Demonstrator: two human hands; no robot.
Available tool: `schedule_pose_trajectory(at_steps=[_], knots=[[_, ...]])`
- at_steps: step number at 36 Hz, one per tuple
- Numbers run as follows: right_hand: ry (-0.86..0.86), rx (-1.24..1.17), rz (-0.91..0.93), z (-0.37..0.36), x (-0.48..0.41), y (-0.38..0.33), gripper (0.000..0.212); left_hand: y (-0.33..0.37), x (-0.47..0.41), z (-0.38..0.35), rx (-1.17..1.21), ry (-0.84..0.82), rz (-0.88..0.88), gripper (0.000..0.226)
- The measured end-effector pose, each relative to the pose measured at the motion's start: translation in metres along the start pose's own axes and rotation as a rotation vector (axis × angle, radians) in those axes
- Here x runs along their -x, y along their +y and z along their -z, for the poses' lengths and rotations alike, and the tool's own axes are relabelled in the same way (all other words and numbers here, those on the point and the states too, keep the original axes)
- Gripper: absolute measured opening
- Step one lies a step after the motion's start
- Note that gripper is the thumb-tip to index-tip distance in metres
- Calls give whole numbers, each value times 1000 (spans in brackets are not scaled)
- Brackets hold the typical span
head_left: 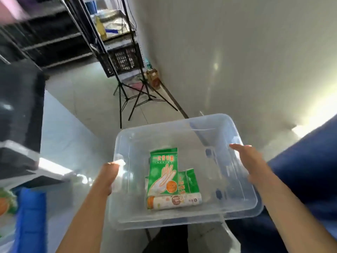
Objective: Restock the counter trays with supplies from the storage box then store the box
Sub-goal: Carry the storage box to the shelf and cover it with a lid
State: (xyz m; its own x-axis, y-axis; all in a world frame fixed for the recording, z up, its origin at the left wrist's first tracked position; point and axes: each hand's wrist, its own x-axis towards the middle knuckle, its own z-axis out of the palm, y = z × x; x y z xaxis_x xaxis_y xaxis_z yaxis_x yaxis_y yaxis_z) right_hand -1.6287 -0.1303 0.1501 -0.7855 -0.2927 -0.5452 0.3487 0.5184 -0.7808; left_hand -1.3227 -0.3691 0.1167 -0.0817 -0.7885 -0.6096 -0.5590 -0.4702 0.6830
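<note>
I hold a clear plastic storage box (209, 125) in the air in front of me, above the floor. My left hand (107, 177) grips its left rim. My right hand (249, 161) lies along its right rim, fingers stretched forward against the wall. On the box's bottom lie two green packs of disposable gloves (164, 172) and a white roll with an orange end (173, 201). A blue counter tray (31, 220) shows at the lower left, with a green and orange pack (5, 203) beside it.
A dark counter (20, 110) runs along the left. Black shelving with a black crate (124, 59) stands at the back. Tripod legs (135, 99) spread on the tiled floor ahead. A pale wall fills the right, and a blue fabric shape (310, 170) sits at the right edge.
</note>
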Motion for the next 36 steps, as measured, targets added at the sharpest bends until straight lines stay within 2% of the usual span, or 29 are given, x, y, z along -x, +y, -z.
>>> schedule_pose_trajectory(at_steps=[3,6,10,14,18,22,25,27,30,33,34,36], knots=[[-2,30,8,-34,-37,-41,53,26,-48,4,42,112,35,42],[-18,100,-3,-67,-64,-87,47,48,-87,19,65,51,84,60],[-25,124,8,-107,-96,-148,46,85,-145,38,149,17,172,59],[-50,119,51,-146,-126,-199,45,118,-238,52,237,19,151,79],[-61,80,87,-189,-156,-244,46,193,-255,66,261,77,102,59],[-132,73,132,-246,-196,-289,25,236,-307,88,282,122,94,71],[-205,72,151,-296,-231,-321,11,270,-336,102,313,207,106,49],[-246,93,147,-332,-255,-343,18,285,-366,112,315,258,123,40],[-311,123,128,-391,-297,-370,10,300,-414,132,329,305,179,46],[-369,143,96,-456,-335,-400,43,320,-454,156,357,356,245,48],[-387,160,79,-477,-344,-412,48,325,-465,164,363,376,280,52],[-453,183,55,-520,-360,-437,43,332,-484,182,368,435,355,60]])
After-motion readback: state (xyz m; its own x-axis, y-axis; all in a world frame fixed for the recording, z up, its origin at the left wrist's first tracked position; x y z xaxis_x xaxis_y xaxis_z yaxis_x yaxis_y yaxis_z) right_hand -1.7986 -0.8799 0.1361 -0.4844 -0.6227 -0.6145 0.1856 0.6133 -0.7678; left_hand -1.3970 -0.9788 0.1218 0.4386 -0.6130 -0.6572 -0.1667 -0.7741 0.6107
